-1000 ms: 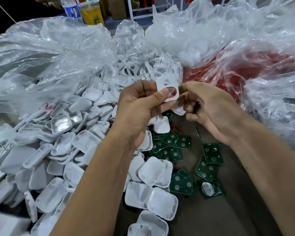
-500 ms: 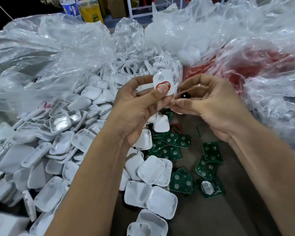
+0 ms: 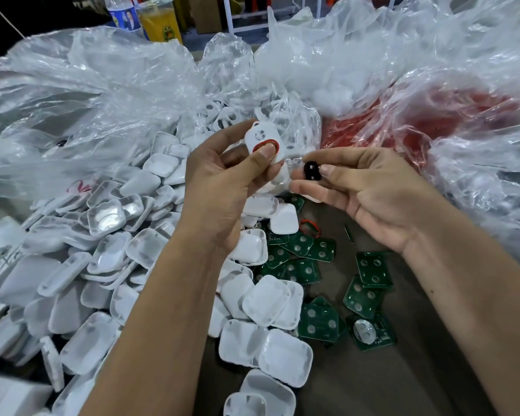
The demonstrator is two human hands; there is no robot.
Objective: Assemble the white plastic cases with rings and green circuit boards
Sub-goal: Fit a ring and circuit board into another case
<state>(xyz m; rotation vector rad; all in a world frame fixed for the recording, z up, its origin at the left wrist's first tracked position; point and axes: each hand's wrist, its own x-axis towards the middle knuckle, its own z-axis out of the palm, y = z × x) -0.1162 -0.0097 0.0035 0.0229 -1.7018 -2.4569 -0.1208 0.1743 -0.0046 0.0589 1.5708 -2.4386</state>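
Hands meet above a messy table (image 3: 388,385). The left hand (image 3: 225,178) grips a small white plastic case (image 3: 260,138) with a red ring (image 3: 266,147) on its front, and the thumb presses on the ring. The right hand (image 3: 370,187) pinches a little round black button (image 3: 312,170) just beside the case. Below lie a big pile of white plastic case halves (image 3: 102,259) and some green square circuit boards (image 3: 318,322). Crinkly clear plastic bags (image 3: 102,94) sit behind.
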